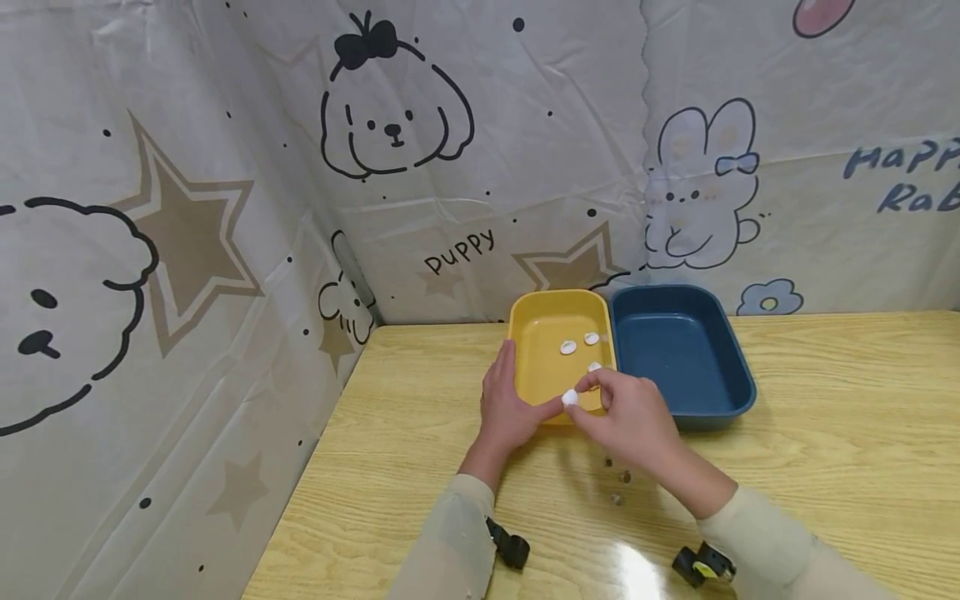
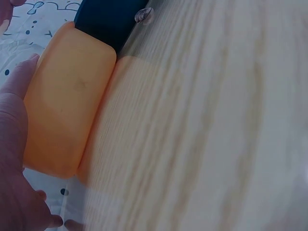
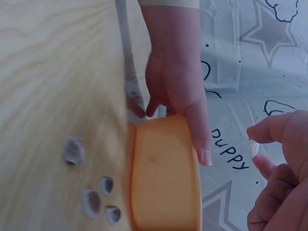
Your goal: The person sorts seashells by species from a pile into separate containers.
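On the wooden table (image 1: 375, 475): blue tray (image 1: 675, 358), with a smaller yellow tray (image 1: 540, 367) just left.
Left hand (image 1: 510, 410): at the yellow tray's near-left corner, thumb spread from straight fingers.
Right hand (image 1: 637, 417): thumb and forefinger pinching a white shell (image 1: 570, 398) near the left thumb.
White shells (image 1: 568, 347): three inside the yellow tray.
Grey shells (image 3: 74, 150): four on the table.

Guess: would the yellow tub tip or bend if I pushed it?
The yellow tub probably won't tip: it's low and broad. It seems stiff: it shows no dent at the left hand. Pushed right, it might nudge the blue tub beside it.
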`<action>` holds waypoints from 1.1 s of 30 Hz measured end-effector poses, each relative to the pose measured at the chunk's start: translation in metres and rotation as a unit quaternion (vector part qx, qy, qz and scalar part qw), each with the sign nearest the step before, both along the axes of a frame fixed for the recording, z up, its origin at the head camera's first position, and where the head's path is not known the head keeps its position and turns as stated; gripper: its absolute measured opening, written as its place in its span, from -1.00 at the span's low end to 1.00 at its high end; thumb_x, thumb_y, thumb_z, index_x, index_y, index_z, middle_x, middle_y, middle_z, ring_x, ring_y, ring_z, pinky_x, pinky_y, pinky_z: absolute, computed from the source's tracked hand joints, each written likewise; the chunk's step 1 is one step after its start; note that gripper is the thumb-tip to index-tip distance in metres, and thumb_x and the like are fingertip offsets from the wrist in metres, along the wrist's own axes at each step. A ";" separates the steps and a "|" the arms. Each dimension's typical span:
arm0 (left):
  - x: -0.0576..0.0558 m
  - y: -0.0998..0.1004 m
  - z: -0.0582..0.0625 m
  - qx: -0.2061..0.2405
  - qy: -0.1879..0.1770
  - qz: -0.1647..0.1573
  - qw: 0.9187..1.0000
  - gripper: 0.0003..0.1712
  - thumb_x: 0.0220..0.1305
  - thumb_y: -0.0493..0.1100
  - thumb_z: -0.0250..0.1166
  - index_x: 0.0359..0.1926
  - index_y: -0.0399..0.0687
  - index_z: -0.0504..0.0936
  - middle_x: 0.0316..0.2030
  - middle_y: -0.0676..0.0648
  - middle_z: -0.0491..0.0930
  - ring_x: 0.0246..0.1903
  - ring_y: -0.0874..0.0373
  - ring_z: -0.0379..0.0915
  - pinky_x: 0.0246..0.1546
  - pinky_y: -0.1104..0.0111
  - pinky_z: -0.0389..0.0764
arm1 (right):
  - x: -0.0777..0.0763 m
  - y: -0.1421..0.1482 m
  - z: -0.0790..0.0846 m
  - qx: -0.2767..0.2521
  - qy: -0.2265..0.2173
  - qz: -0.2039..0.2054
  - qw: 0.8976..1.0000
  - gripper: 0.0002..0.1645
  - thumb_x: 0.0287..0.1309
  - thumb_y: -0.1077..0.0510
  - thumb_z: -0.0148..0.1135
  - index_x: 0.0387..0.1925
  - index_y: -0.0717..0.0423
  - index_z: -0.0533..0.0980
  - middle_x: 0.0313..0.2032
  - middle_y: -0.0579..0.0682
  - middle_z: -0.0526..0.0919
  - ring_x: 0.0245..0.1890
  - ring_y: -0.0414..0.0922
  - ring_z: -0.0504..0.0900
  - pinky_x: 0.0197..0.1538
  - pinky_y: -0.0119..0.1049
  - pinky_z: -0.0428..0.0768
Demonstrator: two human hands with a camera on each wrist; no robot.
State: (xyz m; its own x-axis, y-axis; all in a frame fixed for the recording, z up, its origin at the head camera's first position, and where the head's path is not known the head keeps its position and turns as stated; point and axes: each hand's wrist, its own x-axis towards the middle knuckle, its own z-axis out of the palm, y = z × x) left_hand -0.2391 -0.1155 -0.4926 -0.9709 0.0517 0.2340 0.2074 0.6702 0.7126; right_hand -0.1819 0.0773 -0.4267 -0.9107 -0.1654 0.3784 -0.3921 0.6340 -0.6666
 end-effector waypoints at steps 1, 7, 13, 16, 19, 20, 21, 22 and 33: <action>0.000 0.000 0.000 0.000 -0.001 0.001 1.000 0.43 -0.13 0.30 0.58 0.60 0.02 -0.08 0.55 0.04 -0.04 0.47 -0.05 -0.13 0.39 -0.01 0.05 | -0.002 0.000 0.001 -0.002 0.004 -0.002 1.000 -0.74 0.01 0.05 0.55 -0.29 0.03 0.65 -0.74 -0.16 0.24 -0.73 -0.17 0.25 -0.62 -0.29 0.19; 0.001 0.001 0.002 -0.008 -0.011 0.004 1.000 0.47 -0.16 0.43 0.53 0.61 0.06 -0.11 0.55 0.08 -0.07 0.48 -0.02 -0.14 0.40 0.00 0.04 | -0.011 0.000 0.010 -0.011 0.008 -0.014 1.000 -0.75 0.01 0.05 0.53 -0.31 0.06 0.65 -0.72 -0.14 0.25 -0.71 -0.14 0.26 -0.61 -0.28 0.17; 0.001 0.000 0.002 -0.011 -0.015 0.002 1.000 0.46 -0.14 0.45 0.50 0.61 0.06 -0.12 0.56 0.09 -0.08 0.48 -0.03 -0.15 0.39 -0.03 0.04 | -0.021 -0.001 0.016 -0.018 0.018 -0.015 1.000 -0.74 0.04 0.04 0.51 -0.29 0.07 0.64 -0.71 -0.13 0.27 -0.71 -0.12 0.27 -0.62 -0.27 0.17; 0.001 0.000 0.002 -0.012 -0.021 0.004 1.000 0.46 -0.14 0.48 0.48 0.61 0.09 -0.13 0.56 0.10 -0.10 0.48 -0.02 -0.15 0.39 -0.03 0.03 | -0.025 -0.001 0.019 -0.025 0.018 -0.015 0.999 -0.75 0.07 0.04 0.50 -0.28 0.06 0.64 -0.73 -0.11 0.26 -0.73 -0.10 0.26 -0.65 -0.28 0.14; 0.001 0.000 0.001 -0.008 -0.029 0.006 1.000 0.46 -0.14 0.50 0.46 0.61 0.12 -0.14 0.56 0.12 -0.11 0.48 0.00 -0.17 0.39 -0.04 0.03 | -0.030 -0.001 0.021 -0.027 0.014 -0.019 0.999 -0.74 0.09 0.02 0.48 -0.25 0.05 0.63 -0.73 -0.10 0.25 -0.75 -0.10 0.27 -0.67 -0.29 0.13; 0.001 0.000 0.001 -0.007 -0.030 0.006 1.000 0.46 -0.14 0.50 0.46 0.61 0.12 -0.15 0.56 0.13 -0.11 0.48 -0.01 -0.17 0.39 -0.05 0.03 | -0.032 -0.001 0.021 -0.028 0.012 -0.021 0.999 -0.73 0.10 0.01 0.48 -0.24 0.06 0.63 -0.73 -0.09 0.25 -0.76 -0.09 0.27 -0.68 -0.29 0.13; 0.001 0.000 0.001 -0.005 -0.030 0.006 1.000 0.46 -0.14 0.51 0.46 0.61 0.12 -0.14 0.56 0.13 -0.12 0.48 0.00 -0.17 0.39 -0.06 0.03 | -0.033 -0.001 0.022 -0.029 0.011 -0.022 0.999 -0.72 0.10 0.01 0.48 -0.24 0.07 0.63 -0.73 -0.09 0.26 -0.76 -0.09 0.27 -0.68 -0.28 0.13; 0.001 0.000 0.001 -0.004 -0.028 0.005 1.000 0.46 -0.14 0.50 0.46 0.61 0.11 -0.14 0.56 0.13 -0.12 0.48 -0.01 -0.17 0.39 -0.06 0.03 | -0.035 -0.001 0.023 -0.030 0.011 -0.024 0.999 -0.72 0.11 0.01 0.48 -0.23 0.07 0.62 -0.73 -0.09 0.26 -0.76 -0.09 0.28 -0.67 -0.28 0.14; 0.000 -0.001 0.001 0.002 -0.023 -0.002 1.000 0.45 -0.12 0.49 0.46 0.61 0.10 -0.14 0.56 0.15 -0.12 0.49 0.02 -0.19 0.40 -0.01 0.02 | -0.056 -0.002 0.024 -0.059 0.027 -0.050 0.997 -0.67 0.11 -0.02 0.47 -0.21 0.12 0.65 -0.71 -0.06 0.27 -0.73 -0.07 0.26 -0.64 -0.24 0.18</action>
